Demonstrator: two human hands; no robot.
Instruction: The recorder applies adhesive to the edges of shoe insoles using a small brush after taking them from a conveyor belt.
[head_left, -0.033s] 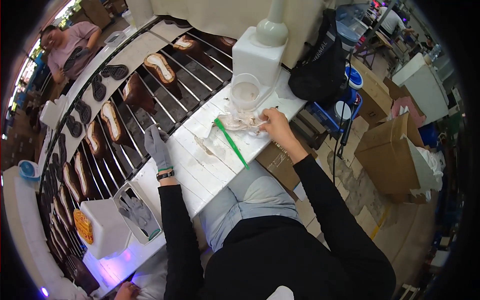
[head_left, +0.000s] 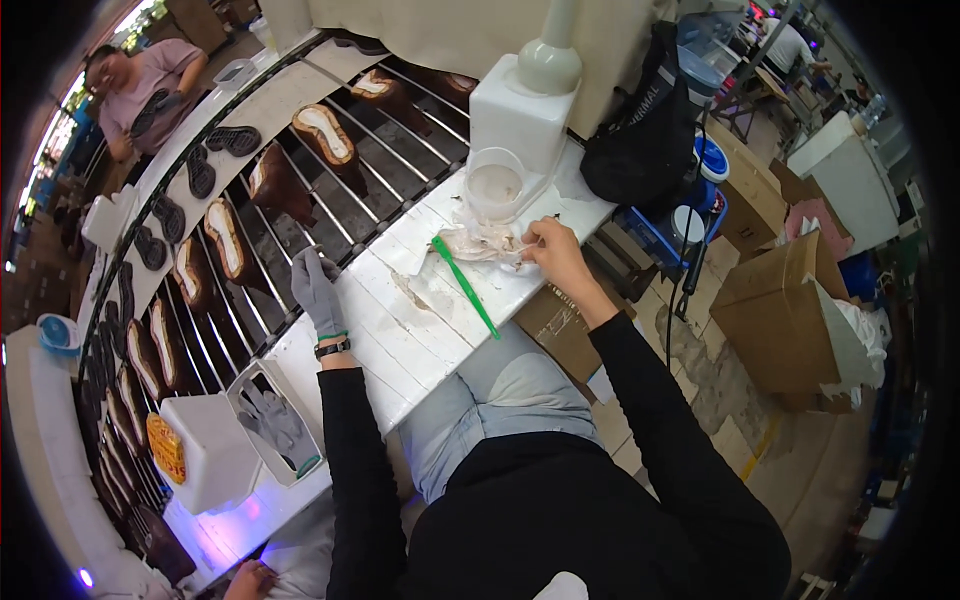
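My left hand [head_left: 317,292], in a grey glove, hovers by the table's edge beside the roller conveyor [head_left: 372,212]. Its fingers are loosely apart, and I see nothing in them. On the right, my bare right hand [head_left: 556,256] has thumb and fingers pinched at the end of a crumpled whitish film [head_left: 478,242]. What exactly lies between the fingertips is too small to make out. A green long-handled brush [head_left: 466,290] lies slantwise on the white table [head_left: 405,345], one end against the film. Behind the film stands a clear plastic cup [head_left: 494,184].
Brown shoe uppers [head_left: 325,135] sit bottom-up on the conveyor; black soles [head_left: 233,140] lie along its far ledge. Grey gloves [head_left: 270,418] fill a white box at left. A white container [head_left: 515,115], a black bag [head_left: 625,160] and cardboard boxes [head_left: 775,310] stand rightward. A person [head_left: 160,75] holds a sole across.
The whole view has shifted very slightly. My hands keep nearly the same places, the right one still pinched at the film's end.
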